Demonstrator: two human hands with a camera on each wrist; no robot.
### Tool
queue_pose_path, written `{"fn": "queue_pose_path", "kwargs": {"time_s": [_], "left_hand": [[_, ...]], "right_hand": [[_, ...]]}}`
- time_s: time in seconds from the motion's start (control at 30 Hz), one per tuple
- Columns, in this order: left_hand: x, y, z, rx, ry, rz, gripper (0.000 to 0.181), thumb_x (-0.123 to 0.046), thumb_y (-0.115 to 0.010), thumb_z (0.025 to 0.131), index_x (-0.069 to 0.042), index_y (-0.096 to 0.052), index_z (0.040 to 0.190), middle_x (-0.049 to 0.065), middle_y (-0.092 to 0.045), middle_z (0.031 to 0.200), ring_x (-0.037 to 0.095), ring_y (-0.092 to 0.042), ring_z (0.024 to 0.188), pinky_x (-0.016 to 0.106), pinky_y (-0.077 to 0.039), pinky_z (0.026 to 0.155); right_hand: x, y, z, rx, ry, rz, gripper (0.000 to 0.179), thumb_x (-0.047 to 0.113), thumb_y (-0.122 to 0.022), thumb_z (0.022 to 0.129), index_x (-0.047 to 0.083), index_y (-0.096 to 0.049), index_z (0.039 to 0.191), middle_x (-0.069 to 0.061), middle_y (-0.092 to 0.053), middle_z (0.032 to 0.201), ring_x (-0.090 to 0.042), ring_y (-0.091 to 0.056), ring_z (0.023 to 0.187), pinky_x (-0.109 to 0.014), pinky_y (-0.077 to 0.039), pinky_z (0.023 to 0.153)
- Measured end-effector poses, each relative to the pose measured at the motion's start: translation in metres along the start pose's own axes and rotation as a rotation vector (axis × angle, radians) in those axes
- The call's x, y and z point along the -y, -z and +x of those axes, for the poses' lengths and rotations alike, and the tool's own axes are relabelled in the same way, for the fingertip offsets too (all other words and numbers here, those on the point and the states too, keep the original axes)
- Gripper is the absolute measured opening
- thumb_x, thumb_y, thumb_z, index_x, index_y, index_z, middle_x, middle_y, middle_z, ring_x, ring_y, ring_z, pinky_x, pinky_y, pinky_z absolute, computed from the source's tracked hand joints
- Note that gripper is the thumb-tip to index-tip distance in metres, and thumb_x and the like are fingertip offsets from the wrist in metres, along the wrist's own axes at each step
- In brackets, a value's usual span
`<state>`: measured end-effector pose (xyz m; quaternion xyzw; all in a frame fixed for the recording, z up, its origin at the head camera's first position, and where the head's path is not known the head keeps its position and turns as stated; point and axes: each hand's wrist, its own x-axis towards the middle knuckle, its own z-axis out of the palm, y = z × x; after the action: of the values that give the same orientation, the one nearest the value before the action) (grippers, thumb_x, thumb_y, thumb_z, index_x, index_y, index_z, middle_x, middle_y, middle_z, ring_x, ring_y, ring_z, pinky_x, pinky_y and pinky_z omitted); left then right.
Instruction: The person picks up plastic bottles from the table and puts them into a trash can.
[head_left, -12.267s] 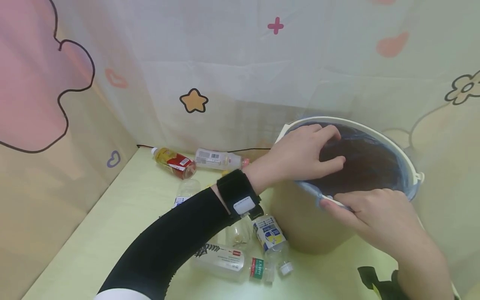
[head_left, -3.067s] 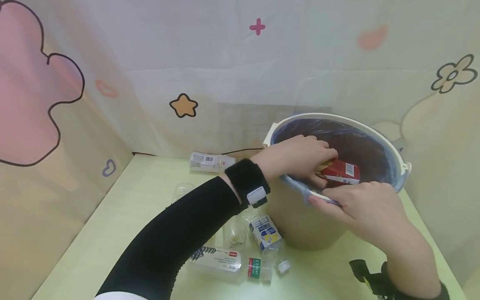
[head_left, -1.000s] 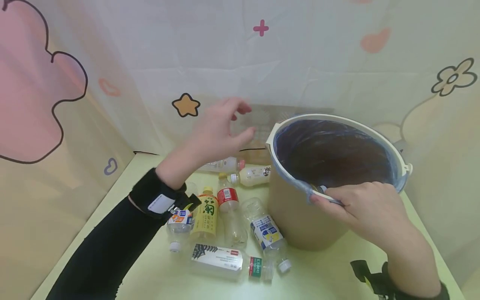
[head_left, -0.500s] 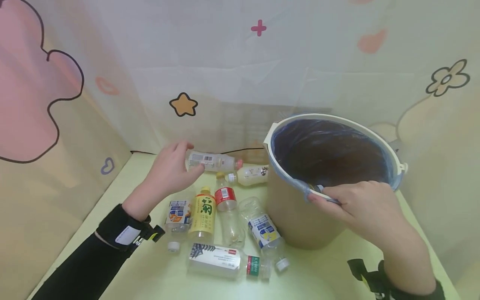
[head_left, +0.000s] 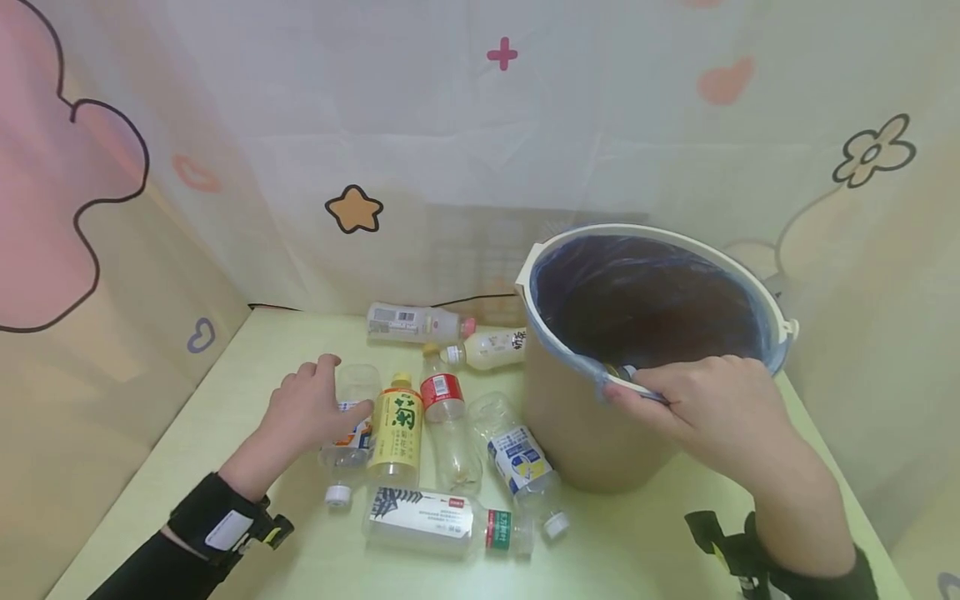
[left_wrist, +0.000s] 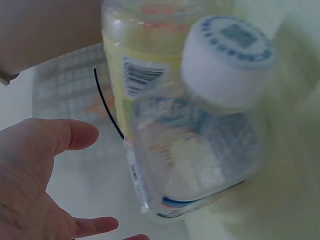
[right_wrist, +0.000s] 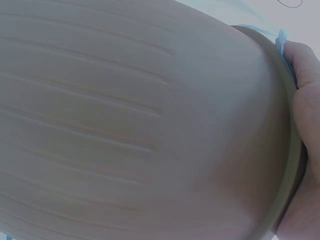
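My left hand is over a clear plastic bottle with a white cap and a blue-and-orange label, thumb and fingers spread apart. In the left wrist view the hand is beside that bottle, with a gap between them. My right hand grips the front rim of a beige trash bin lined with a thin blue bag. From the right wrist, its thumb shows at the bin's rim. Part of a bottle shows inside the bin, just behind the rim.
Right of the left hand lie a yellow-labelled tea bottle, a red-labelled bottle and a blue-labelled bottle. Nearer is a white-labelled bottle. Behind lie a pink-capped bottle and a milky bottle. A printed curtain backs the table.
The bottle with the red-and-yellow label went from the back left of the table into the bin. My empty left hand then came back left and down to the clear bottle. The right hand kept the rim.
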<state>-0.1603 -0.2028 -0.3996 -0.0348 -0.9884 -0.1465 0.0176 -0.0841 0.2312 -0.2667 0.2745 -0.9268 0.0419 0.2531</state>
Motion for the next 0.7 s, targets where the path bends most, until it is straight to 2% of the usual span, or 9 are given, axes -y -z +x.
{"fn": "queue_pose_path", "kwargs": {"time_s": [0.2,0.4,0.7], "left_hand": [[0.003,-0.010,-0.004,0.015,0.014,0.014,0.091,-0.057,-0.065,0.075,0.004,-0.036,0.135,0.032,-0.052,0.118,0.042,-0.051,0.093,0.057,-0.047,0.074],[0.002,-0.012,-0.009,0.029,0.014,0.017,0.091,-0.057,-0.065,0.076,0.004,-0.036,0.136,0.032,-0.051,0.118,0.040,-0.050,0.092,0.055,-0.047,0.072],[0.003,-0.019,-0.008,0.023,0.001,0.032,0.091,-0.060,-0.064,0.076,0.003,-0.037,0.135,0.031,-0.052,0.115,0.039,-0.051,0.089,0.054,-0.047,0.070]], "right_hand": [[0.001,0.002,-0.001,0.001,-0.006,0.001,0.050,0.048,-0.067,0.078,0.029,-0.030,0.050,0.017,-0.019,0.046,-0.004,-0.021,0.041,-0.025,-0.015,0.038],[0.001,0.001,-0.001,0.009,-0.007,0.005,0.050,0.048,-0.067,0.078,0.028,-0.031,0.050,0.017,-0.019,0.046,-0.004,-0.022,0.041,-0.025,-0.016,0.038],[0.001,0.002,-0.001,0.006,-0.006,0.003,0.049,0.048,-0.067,0.079,0.028,-0.032,0.050,0.017,-0.019,0.046,-0.004,-0.021,0.040,-0.025,-0.016,0.038]]}}
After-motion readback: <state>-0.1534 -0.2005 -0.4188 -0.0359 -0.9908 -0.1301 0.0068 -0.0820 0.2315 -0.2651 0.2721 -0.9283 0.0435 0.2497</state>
